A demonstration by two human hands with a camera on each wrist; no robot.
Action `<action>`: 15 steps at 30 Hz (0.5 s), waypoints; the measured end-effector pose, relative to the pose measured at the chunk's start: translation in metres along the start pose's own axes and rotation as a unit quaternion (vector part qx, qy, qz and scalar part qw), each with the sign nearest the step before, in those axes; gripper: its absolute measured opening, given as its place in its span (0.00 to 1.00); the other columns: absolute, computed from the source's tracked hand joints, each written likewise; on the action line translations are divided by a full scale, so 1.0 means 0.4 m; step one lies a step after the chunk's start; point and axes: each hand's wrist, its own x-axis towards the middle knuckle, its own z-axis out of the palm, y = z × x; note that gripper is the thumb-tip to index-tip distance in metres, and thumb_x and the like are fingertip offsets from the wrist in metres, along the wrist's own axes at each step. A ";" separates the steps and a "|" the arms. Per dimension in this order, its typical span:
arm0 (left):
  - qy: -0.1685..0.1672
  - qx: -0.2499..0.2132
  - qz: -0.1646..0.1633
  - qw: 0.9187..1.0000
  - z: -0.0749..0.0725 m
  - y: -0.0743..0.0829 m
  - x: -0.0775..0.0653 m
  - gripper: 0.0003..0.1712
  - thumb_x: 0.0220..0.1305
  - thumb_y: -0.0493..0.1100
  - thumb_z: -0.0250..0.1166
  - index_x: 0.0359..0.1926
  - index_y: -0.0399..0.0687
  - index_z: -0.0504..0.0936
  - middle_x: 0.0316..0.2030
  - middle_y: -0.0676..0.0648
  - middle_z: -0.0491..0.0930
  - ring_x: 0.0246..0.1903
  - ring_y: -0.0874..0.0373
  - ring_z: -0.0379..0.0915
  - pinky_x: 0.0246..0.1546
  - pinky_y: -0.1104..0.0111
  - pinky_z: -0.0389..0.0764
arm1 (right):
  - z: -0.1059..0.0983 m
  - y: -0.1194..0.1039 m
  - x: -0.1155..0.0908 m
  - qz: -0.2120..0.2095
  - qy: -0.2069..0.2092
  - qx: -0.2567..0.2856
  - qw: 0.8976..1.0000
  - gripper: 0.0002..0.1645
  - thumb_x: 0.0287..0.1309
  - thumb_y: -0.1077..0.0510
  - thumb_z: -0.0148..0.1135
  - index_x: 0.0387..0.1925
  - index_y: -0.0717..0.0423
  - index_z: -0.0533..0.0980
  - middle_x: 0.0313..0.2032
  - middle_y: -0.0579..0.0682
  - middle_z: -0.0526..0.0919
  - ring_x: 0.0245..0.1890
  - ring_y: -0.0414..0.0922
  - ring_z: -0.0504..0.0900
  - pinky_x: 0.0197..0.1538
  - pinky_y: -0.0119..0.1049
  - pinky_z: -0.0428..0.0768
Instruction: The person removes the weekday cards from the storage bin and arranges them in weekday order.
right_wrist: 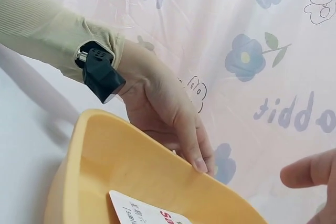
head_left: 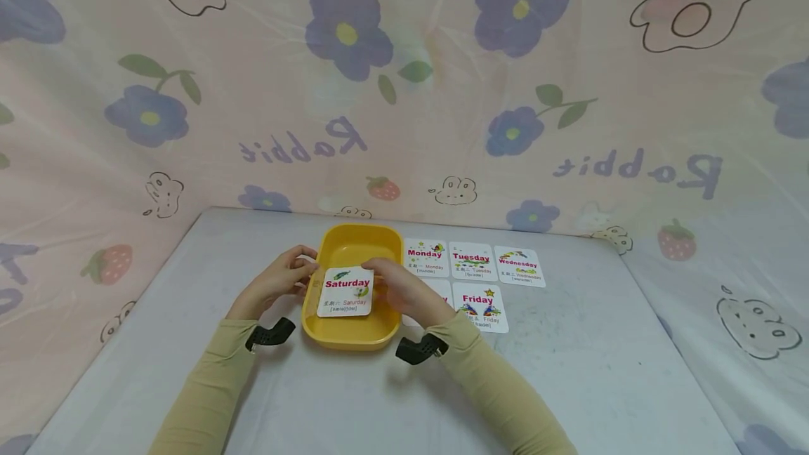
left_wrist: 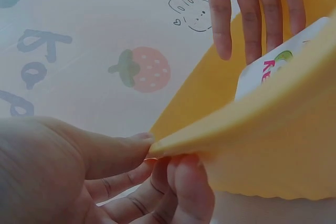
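In the head view, a yellow tray point(head_left: 354, 336) stands left of the table's middle. My left hand point(head_left: 281, 279) pinches its left rim, thumb on top and fingers beneath, as the left wrist view shows up close. A white "Saturday" card point(head_left: 345, 293) lies inside the tray, face up. Over the tray's right side is my right hand point(head_left: 407, 290), its thumb near the card's upper right corner. In the left wrist view the right hand's fingers point(left_wrist: 252, 19) reach down straight beside the card; in the right wrist view its thumb point(right_wrist: 310, 170) stands apart from it.
Right of the tray lie cards in two rows: Monday point(head_left: 426, 258), Tuesday point(head_left: 472, 262) and Wednesday point(head_left: 520, 267) behind, Friday point(head_left: 482, 307) in front beside a card point(head_left: 442, 291) partly covered by my right hand. A patterned curtain point(head_left: 404, 125) hangs behind the white table point(head_left: 569, 385).
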 end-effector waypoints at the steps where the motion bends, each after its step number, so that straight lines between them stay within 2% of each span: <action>1: 0.001 0.000 -0.001 1.000 0.000 0.000 0.000 0.20 0.73 0.41 0.53 0.60 0.37 0.62 0.43 0.35 0.76 0.33 0.52 0.74 0.30 0.67 0.77 | -0.002 -0.002 -0.001 -0.003 -0.005 -0.007 1.000 0.32 0.65 0.53 0.53 0.64 0.63 0.58 0.65 0.62 0.59 0.65 0.59 0.58 0.67 0.49 0.57; 4: 0.003 0.001 -0.002 1.000 0.000 0.000 0.000 0.20 0.73 0.41 0.53 0.60 0.37 0.62 0.43 0.36 0.76 0.33 0.52 0.74 0.30 0.67 0.77 | -0.007 -0.006 -0.004 -0.014 -0.009 -0.051 0.999 0.37 0.64 0.54 0.55 0.68 0.63 0.54 0.67 0.61 0.58 0.66 0.58 0.59 0.66 0.49 0.60; 6: 0.003 0.001 -0.002 1.000 -0.001 -0.001 0.000 0.20 0.73 0.41 0.53 0.60 0.37 0.62 0.43 0.36 0.76 0.32 0.52 0.74 0.30 0.67 0.77 | -0.011 -0.008 -0.008 -0.022 -0.004 -0.106 0.994 0.39 0.64 0.52 0.56 0.70 0.61 0.52 0.67 0.60 0.59 0.64 0.57 0.63 0.65 0.50 0.62; 10: 0.001 0.003 0.001 1.000 -0.001 -0.001 0.000 0.21 0.73 0.42 0.53 0.60 0.37 0.62 0.43 0.36 0.76 0.32 0.52 0.74 0.30 0.67 0.77 | -0.017 -0.012 -0.014 -0.040 0.013 -0.210 0.977 0.39 0.64 0.50 0.57 0.70 0.58 0.54 0.65 0.58 0.62 0.58 0.54 0.72 0.63 0.50 0.65; 13: -0.001 0.003 0.002 1.000 0.000 0.001 -0.002 0.21 0.73 0.42 0.53 0.61 0.37 0.62 0.43 0.36 0.76 0.32 0.53 0.73 0.29 0.67 0.77 | -0.020 -0.016 -0.012 -0.053 0.022 -0.234 0.971 0.36 0.65 0.52 0.56 0.70 0.58 0.56 0.64 0.58 0.64 0.54 0.53 0.74 0.62 0.49 0.67; 15: -0.001 0.001 0.000 1.000 0.000 0.002 -0.004 0.21 0.73 0.42 0.53 0.61 0.37 0.62 0.43 0.36 0.77 0.32 0.53 0.73 0.29 0.67 0.77 | -0.020 -0.017 -0.007 -0.059 0.026 -0.230 0.971 0.36 0.65 0.55 0.57 0.69 0.59 0.56 0.62 0.59 0.65 0.53 0.53 0.75 0.59 0.48 0.70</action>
